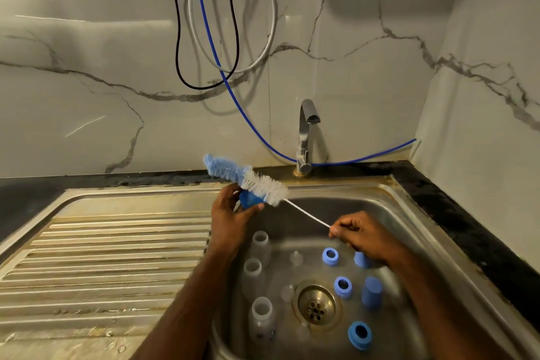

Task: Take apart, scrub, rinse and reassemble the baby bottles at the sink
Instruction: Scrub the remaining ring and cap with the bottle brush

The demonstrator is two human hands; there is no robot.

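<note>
My left hand grips a small blue bottle cap above the sink's left rim. My right hand pinches the thin white handle of a bottle brush, whose blue and white bristles lie across the cap. In the steel sink three clear bottle bodies stand upright in a row on the left. Clear teats lie in the middle. Several blue rings and caps stand on the right around the drain.
A chrome tap stands behind the sink, with no water running. A ribbed steel draining board stretches to the left. Black, white and blue hoses hang on the marble wall. A dark counter edge runs along the right.
</note>
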